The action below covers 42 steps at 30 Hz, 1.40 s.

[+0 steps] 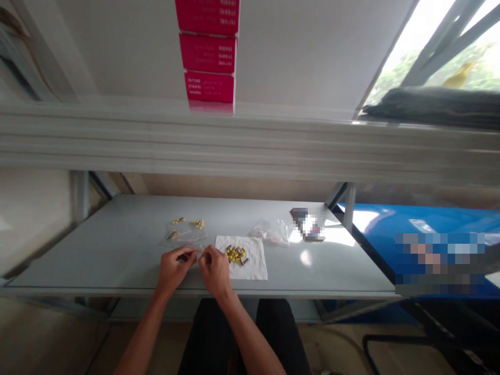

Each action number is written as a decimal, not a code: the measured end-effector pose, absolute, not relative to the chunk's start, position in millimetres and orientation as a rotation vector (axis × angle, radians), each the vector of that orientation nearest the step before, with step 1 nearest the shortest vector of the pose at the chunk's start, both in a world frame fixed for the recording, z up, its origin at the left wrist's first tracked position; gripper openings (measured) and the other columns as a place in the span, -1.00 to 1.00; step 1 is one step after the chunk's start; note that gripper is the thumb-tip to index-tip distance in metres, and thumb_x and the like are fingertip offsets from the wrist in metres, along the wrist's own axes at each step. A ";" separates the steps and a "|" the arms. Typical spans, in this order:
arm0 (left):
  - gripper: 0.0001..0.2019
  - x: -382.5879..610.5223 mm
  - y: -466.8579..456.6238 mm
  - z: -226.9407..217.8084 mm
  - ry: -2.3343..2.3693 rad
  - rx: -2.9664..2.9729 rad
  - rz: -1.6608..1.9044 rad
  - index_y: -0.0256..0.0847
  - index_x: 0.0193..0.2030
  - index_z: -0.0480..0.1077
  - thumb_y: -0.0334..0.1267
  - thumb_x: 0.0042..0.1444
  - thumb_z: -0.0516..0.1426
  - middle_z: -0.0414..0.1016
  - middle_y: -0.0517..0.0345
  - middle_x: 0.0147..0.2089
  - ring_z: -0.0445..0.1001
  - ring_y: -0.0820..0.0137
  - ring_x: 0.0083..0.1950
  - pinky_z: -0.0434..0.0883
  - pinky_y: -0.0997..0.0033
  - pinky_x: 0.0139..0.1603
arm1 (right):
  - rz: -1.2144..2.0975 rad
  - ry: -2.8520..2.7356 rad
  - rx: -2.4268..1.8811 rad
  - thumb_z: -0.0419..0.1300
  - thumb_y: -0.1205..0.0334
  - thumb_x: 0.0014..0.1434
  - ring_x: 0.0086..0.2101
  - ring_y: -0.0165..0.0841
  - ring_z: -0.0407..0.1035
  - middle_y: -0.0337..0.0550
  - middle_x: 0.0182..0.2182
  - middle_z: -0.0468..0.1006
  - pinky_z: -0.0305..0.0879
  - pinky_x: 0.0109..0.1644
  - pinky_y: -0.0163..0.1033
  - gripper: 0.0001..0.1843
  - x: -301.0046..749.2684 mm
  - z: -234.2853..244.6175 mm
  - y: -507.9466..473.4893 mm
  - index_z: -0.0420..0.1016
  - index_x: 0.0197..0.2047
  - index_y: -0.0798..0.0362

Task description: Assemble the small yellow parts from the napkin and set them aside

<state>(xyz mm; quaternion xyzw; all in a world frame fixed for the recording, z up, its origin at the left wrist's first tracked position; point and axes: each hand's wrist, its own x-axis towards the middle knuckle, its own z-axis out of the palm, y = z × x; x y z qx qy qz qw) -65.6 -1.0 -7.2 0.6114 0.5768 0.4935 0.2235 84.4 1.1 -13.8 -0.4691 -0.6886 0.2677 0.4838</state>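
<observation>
My left hand (pixel 174 269) and my right hand (pixel 214 270) meet near the front edge of a grey table (pixel 117 245), both with fingers pinched on a small clear bag (pixel 192 253) held between them. Just right of my right hand lies a white paper sheet (pixel 250 263) carrying a pile of small yellow and brown pieces (pixel 236 253). Behind my hands lie clear bags with yellow pieces (pixel 179 233) in them. What is inside the held bag is too small to tell.
More clear plastic bags (pixel 272 230) and a dark packet (pixel 300 214) lie at the back right. A grey shelf beam (pixel 250 143) crosses above the table. Pink boxes (pixel 209 52) stand on the shelf. A blue surface (pixel 390 224) lies to the right.
</observation>
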 end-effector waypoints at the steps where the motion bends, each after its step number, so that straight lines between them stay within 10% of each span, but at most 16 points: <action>1: -0.76 -65.5 -1.0 -7.8 1.639 1.652 1.396 -0.22 -0.35 0.62 -0.09 0.06 0.24 0.65 0.08 -0.39 0.57 0.28 -0.39 0.49 0.37 -0.33 | 0.638 -1.643 -1.167 0.08 0.37 0.17 -0.54 -0.42 0.22 -0.33 -0.58 0.32 0.03 -0.41 -0.33 -0.82 83.8 -14.1 0.9 0.31 -0.47 0.01; 20: -0.79 -58.0 -6.5 -9.0 1.722 1.811 1.551 -0.19 -0.35 0.59 -0.10 0.10 0.23 0.63 0.13 -0.39 0.56 0.32 -0.41 0.47 0.40 -0.31 | 0.287 -1.791 -1.076 0.05 0.52 0.22 -0.28 -0.32 0.39 0.06 0.09 0.31 0.40 -0.17 -0.20 -0.61 77.9 -21.0 -6.9 0.63 -0.09 0.02; 27: -0.78 -58.0 -11.7 0.8 1.574 1.879 1.554 -0.18 -0.37 0.56 -0.11 0.16 0.20 0.61 0.11 -0.36 0.56 0.31 -0.33 0.49 0.38 -0.22 | 0.237 -1.836 -1.171 0.10 0.50 0.19 -0.15 -0.19 0.44 0.06 -0.14 0.53 0.43 -0.09 -0.15 -0.63 75.1 -17.1 -3.6 0.60 -0.02 0.06; 34: -0.52 -64.3 9.0 -10.6 1.471 1.575 1.539 -0.20 0.08 0.49 0.12 0.24 0.08 0.56 -0.09 0.12 0.50 0.13 0.16 0.39 0.12 0.22 | 0.780 -1.666 -0.857 0.09 0.42 0.17 -0.35 -0.38 0.50 -0.13 -0.23 0.64 0.42 -0.32 -0.34 -0.69 107.5 20.7 35.0 0.66 -0.20 0.01; 42: -0.35 -31.9 22.7 3.6 1.189 1.304 1.490 -0.29 0.22 0.30 0.10 0.12 0.24 0.66 -0.06 -0.19 0.62 0.24 -0.23 0.53 0.22 -0.14 | 0.926 -1.668 -0.722 0.06 0.29 0.16 -0.20 -0.31 0.53 -0.09 -0.16 0.65 0.44 -0.18 -0.26 -0.78 166.1 34.5 54.0 0.55 -0.31 0.03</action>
